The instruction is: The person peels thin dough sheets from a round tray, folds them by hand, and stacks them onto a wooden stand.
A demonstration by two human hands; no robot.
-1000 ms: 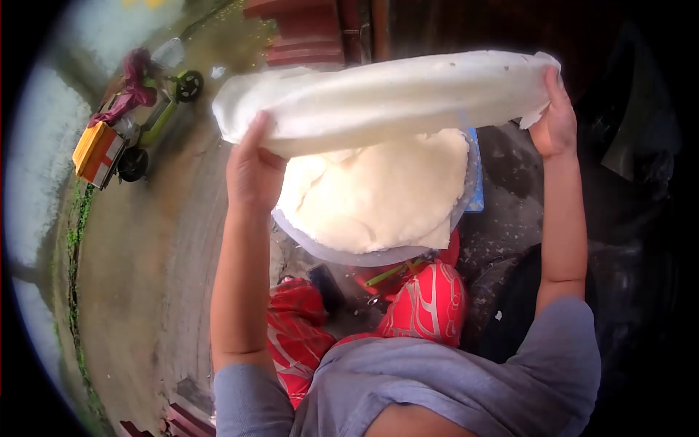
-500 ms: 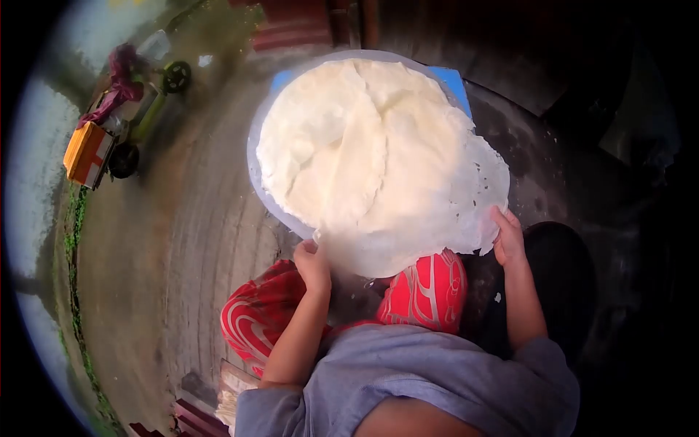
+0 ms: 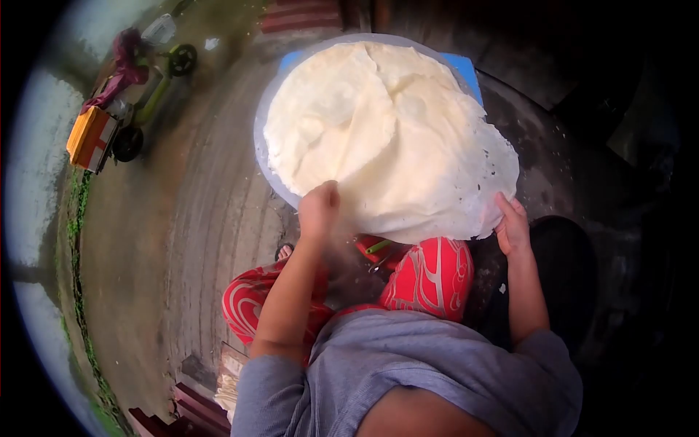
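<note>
A stack of thin, pale, round dough sheets (image 3: pixel 342 124) lies on a wide round tray (image 3: pixel 263 156) in front of my knees. The top sheet (image 3: pixel 437 186) is wrinkled and reaches past the tray's near right side, with small holes near its ragged edge. My left hand (image 3: pixel 319 210) is closed at the near left part of the sheets, its fingertips pinching an edge. At the right, my right hand (image 3: pixel 512 224) grips the top sheet's overhanging edge between thumb and fingers.
Something blue (image 3: pixel 464 73) supports the tray. Between my knees shows a green-handled object (image 3: pixel 377 246), partly hidden. A dark round seat-like shape (image 3: pixel 564 284) stands at the right. A green scooter (image 3: pixel 153 98) and an orange box (image 3: pixel 91 138) stand far left.
My left hand has moved forward over the tray, and the sheet's near edge has drawn away from my lap. The green-handled object has come into view. My right hand keeps its grip.
</note>
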